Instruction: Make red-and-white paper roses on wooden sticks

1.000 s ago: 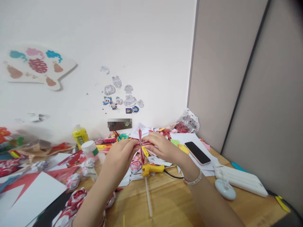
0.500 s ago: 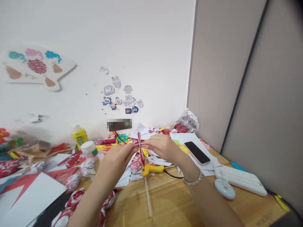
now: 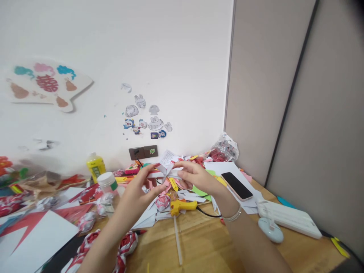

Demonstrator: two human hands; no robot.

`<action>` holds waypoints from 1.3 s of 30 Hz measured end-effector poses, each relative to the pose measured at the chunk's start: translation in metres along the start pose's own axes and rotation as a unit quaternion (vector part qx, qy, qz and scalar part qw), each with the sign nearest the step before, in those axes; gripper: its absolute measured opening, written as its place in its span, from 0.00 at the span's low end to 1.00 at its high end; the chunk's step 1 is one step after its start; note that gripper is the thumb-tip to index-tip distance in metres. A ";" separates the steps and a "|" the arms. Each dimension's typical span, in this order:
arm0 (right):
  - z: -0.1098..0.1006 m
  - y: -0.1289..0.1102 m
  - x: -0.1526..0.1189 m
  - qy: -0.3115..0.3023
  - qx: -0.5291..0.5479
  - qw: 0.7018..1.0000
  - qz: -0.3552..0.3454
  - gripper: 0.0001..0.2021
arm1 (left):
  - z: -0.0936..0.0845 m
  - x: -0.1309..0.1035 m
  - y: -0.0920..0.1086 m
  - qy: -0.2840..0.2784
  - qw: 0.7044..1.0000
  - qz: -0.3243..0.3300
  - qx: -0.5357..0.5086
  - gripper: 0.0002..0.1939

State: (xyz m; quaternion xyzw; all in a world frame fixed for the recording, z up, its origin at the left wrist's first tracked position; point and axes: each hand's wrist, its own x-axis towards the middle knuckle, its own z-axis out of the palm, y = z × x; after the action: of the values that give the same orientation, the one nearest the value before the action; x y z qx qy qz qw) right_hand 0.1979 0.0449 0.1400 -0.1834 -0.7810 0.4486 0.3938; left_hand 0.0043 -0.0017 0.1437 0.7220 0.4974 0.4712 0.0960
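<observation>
A small folded paper piece [image 3: 167, 171], white with red edges, is held up in front of me between both hands. Its flaps spread out to the left and right. My left hand [image 3: 141, 189] has its forefinger along the left flap, while the thumb stands apart below. At the right flap, the bent fingers of my right hand [image 3: 196, 177] hold the paper's edge; exactly how they grip is partly hidden. Just below on the wooden table lies a yellow hot glue gun [image 3: 182, 206] with a white glue stick [image 3: 178, 240] pointing toward me.
Paper scraps, a pink-and-white paper ball [image 3: 162, 201] and striped red-white rolls [image 3: 127, 244] crowd the table. A yellow bottle [image 3: 95, 167] and white-lidded jar [image 3: 107, 182] stand left. On the right lie a phone [image 3: 237, 185], mouse [image 3: 270, 229] and white keyboard-like slab [image 3: 291, 218].
The folded paper has turned from an upright, narrow, edge-on position to a spread, sideways one. My left fingers have opened apart and my right fingers have bent.
</observation>
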 end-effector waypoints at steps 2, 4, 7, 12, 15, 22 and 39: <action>0.005 -0.002 0.001 -0.012 0.079 0.996 0.037 0.13 | 0.001 0.001 -0.003 0.023 0.999 -0.013 -0.038 0.29; 0.011 -0.004 0.002 -0.009 0.105 0.993 0.061 0.11 | 0.001 0.002 -0.002 0.012 0.997 -0.044 -0.062 0.26; 0.015 -0.004 0.002 0.004 0.068 0.996 0.064 0.14 | 0.000 0.002 0.003 -0.009 0.990 -0.113 -0.086 0.19; 0.013 -0.005 0.001 0.093 -0.109 0.990 -0.005 0.15 | 0.001 0.002 0.010 -0.006 0.987 -0.126 -0.097 0.13; 0.012 -0.006 0.002 0.145 -0.192 0.970 -0.027 0.10 | 0.002 0.001 0.011 -0.026 0.986 -0.127 -0.104 0.13; 0.017 -0.003 0.005 0.162 -0.191 0.968 -0.017 0.10 | 0.011 -0.001 0.009 -0.069 0.969 -0.146 -0.187 0.26; 0.013 -0.011 -0.002 0.058 -0.457 0.876 -0.141 0.15 | 0.009 -0.001 0.002 0.040 0.986 -0.062 -0.148 0.14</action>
State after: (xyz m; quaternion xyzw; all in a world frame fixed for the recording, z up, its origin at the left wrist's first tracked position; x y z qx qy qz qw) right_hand 0.1892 0.0302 0.1450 -0.2570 -0.8925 -0.0299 0.3696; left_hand 0.0127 -0.0007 0.1392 0.6486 0.4689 0.5612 0.2112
